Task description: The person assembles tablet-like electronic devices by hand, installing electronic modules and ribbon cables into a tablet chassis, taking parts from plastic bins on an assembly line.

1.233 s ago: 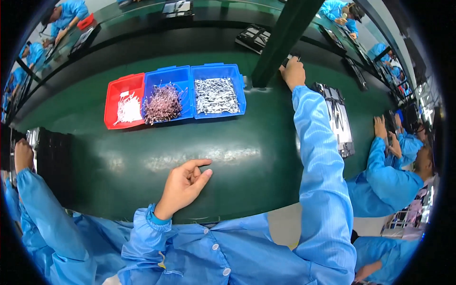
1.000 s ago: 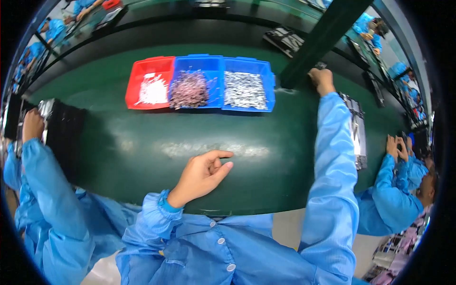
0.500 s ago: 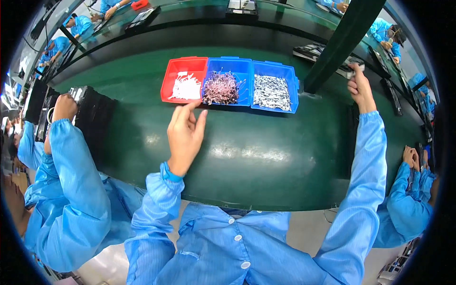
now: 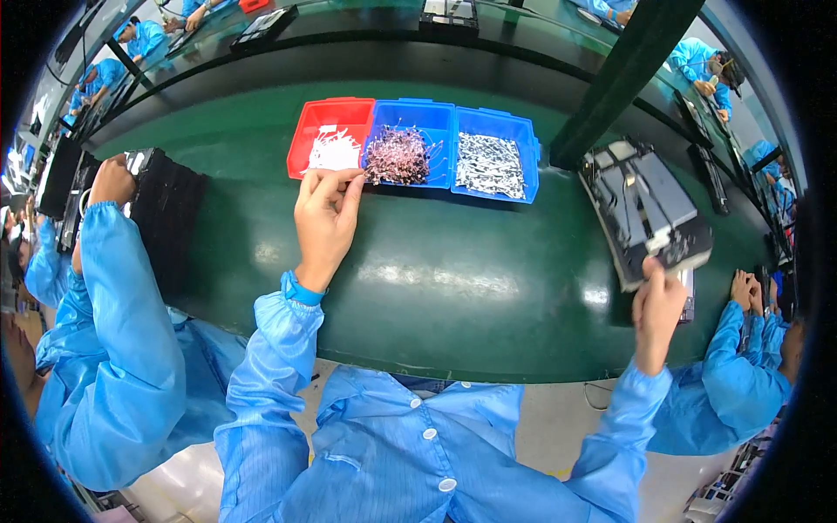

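Right hand grips unit toward tabletop right edge, I'd keep it level; can't tell if left hand pinches anything.

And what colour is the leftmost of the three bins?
The bin is red; head view shows it best.

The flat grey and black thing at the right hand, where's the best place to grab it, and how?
Probably its near short end, coming from the person's side, thumb above and fingers beneath. The flat device looks too broad to wrap a hand around, and that end faces the right hand, whose thumb is there.
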The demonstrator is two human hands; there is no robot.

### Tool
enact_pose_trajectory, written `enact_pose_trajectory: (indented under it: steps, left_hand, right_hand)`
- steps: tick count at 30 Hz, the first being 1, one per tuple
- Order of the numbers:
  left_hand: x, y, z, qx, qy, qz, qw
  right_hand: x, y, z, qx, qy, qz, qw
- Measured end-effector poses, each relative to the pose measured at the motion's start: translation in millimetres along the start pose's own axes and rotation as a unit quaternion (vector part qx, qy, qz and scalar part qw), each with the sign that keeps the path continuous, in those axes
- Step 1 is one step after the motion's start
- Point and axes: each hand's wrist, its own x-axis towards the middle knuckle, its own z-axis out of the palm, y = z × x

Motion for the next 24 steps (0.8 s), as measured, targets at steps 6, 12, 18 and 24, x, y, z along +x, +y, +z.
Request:
enact_pose_trajectory:
  steps: [6,12,18,24]
  left_hand:
    - [-1.5,3.7,-1.6,-0.075,0.058,-0.008,0.995]
    - [-3.3,8.3,-7.0,-0.127,0.103,-0.018,0.986]
    - [-20.7,41.8,-11.1,-0.216,0.087,-0.135,0.963]
    - [-82.6,89.8,5.1,-0.379,-0.233,-0.256,0.858]
  right_hand:
    - [-118.3,27.0,16.5,0.155,0.051,0.039,0.986]
    - [-214.9,49.1,45.4,0.286,-0.067,0.212,0.932]
    - [-234.2,26.0,34.2,0.342,-0.432,0.430,0.715]
    - [-130.8,-5.9,14.0,-0.045,-0.308,-0.290,0.905]
